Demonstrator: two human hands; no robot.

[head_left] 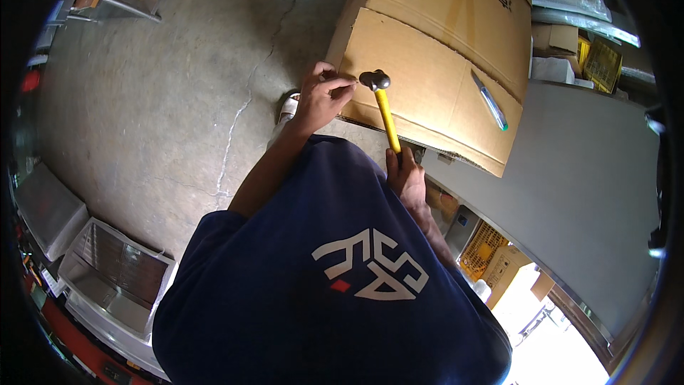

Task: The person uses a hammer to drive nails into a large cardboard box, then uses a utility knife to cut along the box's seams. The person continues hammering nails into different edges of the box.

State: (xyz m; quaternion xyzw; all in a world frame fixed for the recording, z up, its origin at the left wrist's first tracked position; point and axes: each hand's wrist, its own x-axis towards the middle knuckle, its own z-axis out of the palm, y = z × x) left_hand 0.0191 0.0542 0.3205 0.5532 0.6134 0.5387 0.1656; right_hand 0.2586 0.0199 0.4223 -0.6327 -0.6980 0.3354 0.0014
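Observation:
My right hand (409,184) is closed round the lower end of a hammer (387,115) with a yellow handle and a dark rounded metal head. The hammer's head is over the left part of a flattened brown cardboard sheet (420,57). Just left of the head, my left hand (326,102) is closed in a pinch, thumb and forefinger together. Whatever small thing sits at its fingertips is too small to name. A slim, pointed tool (490,102) with a bluish see-through handle and a green end lies on the cardboard's right side, apart from both hands.
A grey tabletop (591,192) stretches along the right, with boxes and a yellow basket (603,65) behind it. Beneath its edge are more boxes and an orange crate (484,248). Grey plastic bins (117,271) stand on the cracked concrete floor (178,100) at left.

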